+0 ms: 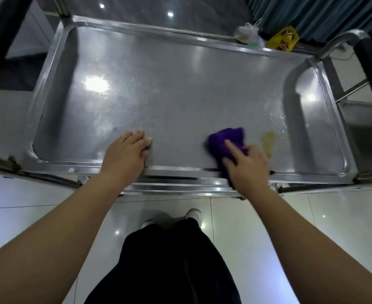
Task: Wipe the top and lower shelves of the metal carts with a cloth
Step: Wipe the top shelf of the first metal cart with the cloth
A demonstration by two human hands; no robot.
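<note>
One view only, head cam, looking steeply down. Metal cart (49, 80) fills the upper half. Its top shelf (169, 84) is a shallow steel tray w/ a raised rim, streaky and wet-looking.

Purple cloth (226, 139) sits on that shelf near the front rim, right of centre, bunched up, w/ one end trailing over the rim under the wrist. Right hand (246, 170) holds it down: index finger straight on top, other fingers curled into the fabric, thumb hidden. Left hand (126, 153) lies flat on the shelf just inside the front rim, fingers straight, gripping nothing, prob. bracing.

Just right of the cloth is a yellowish smear (268, 141), w/ water drops (279, 121) beyond it. Can't tell if cloth and smear touch. Behind the cart, on the floor: white plastic bag (247, 32) and yellow bag (282, 39). Lower shelves are hidden under the top one from this angle.

Step, as I read it: wiping the top shelf, front-right area, smear likely next. Lower shelves likely not yet done.

What could go wrong:
- Bunched cloth = small contact patch, so the smear may get spread rather than lifted, esp. w/ water around it.
- Trailing end could snag on the rim and drag the cloth out of the grip.
- Hard push may shift the cart; the flat left hand looks like the only check on that.
- Water swept over the rim onto the glossy tile floor (49, 205) = slip hazard at the person's feet.
- Rounded corners are easy to skip.
</note>
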